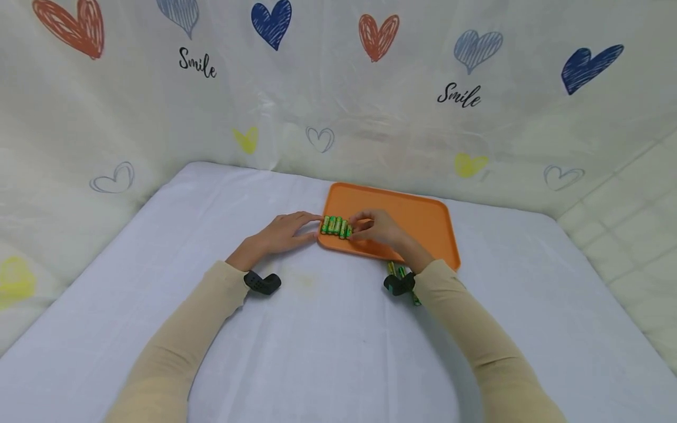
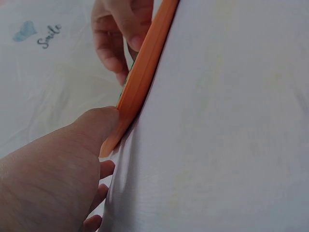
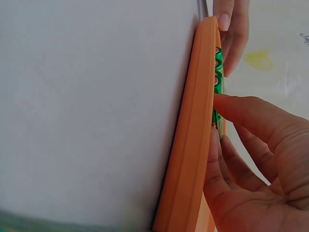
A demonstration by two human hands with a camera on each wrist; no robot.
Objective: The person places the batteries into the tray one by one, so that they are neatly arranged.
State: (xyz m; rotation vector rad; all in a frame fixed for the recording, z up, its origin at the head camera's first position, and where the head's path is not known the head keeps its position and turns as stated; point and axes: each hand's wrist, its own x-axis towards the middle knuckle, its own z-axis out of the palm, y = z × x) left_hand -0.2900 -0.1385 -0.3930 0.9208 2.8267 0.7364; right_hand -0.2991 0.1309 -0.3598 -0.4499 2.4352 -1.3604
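An orange tray (image 1: 418, 220) lies on the white-covered table, with a row of several green batteries (image 1: 333, 225) side by side at its left end. My left hand (image 1: 279, 234) reaches to the tray's left side, its fingers mostly straight and the thumb (image 2: 101, 121) touching the rim. Over the tray, my right hand (image 1: 382, 228) pinches the rightmost battery (image 1: 349, 231) of the row between thumb and fingers. In the right wrist view, the row's green ends (image 3: 218, 72) show just past the tray wall, partly hidden by it.
More green batteries (image 1: 391, 268) lie on the table by the tray's front edge, partly covered by the right wrist and its black camera (image 1: 399, 284). A white curtain (image 1: 328, 88) printed with hearts hangs behind the table (image 1: 317, 352).
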